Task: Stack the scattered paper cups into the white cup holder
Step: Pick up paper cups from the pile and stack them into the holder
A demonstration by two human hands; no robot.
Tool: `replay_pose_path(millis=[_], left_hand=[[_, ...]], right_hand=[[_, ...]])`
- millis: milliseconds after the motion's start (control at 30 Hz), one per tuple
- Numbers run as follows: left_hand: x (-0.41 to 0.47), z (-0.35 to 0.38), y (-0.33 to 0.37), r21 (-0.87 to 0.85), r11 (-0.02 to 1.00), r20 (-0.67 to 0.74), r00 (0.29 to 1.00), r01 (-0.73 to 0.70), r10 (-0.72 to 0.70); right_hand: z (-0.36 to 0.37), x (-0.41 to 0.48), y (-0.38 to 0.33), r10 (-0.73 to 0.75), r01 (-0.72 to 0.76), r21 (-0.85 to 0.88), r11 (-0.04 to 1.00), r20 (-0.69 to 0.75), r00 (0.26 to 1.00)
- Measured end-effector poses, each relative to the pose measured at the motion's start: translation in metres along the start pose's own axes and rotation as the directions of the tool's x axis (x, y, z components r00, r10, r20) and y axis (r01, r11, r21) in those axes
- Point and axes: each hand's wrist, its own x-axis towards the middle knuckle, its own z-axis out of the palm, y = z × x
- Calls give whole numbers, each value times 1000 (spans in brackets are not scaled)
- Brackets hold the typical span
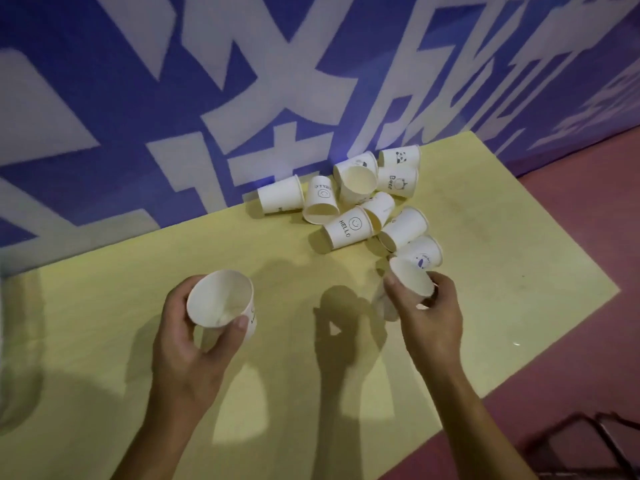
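My left hand point(188, 341) grips a white paper cup point(221, 299) above the yellow table point(138, 289), its mouth facing up toward me. My right hand point(433, 317) holds a second paper cup point(410, 275), tilted with its opening toward the left. Beyond my right hand lies a heap of several white paper cups point(356, 202) on their sides, some printed with "HELLO", a smiley or a panda. At the far left edge a blurred pale upright shape point(14, 341) shows, too unclear to tell whether it is the cup holder.
A blue wall with large white characters point(242, 98) runs along the table's far edge. Reddish floor point(571, 237) lies to the right of the table. A dark metal frame point(588, 441) stands at the bottom right.
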Motion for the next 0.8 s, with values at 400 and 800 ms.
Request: replay_pose_path(millis=[400,800], left_hand=[[-71,-218,12,69,997,-173,984,-20,32],[-93,-361,-12,152,988,-290,957,16,30]], right_hand=[[134,-221,-93,-505,515,149,844,545,669],[233,-362,-105,-552,562,224,796,650,523]])
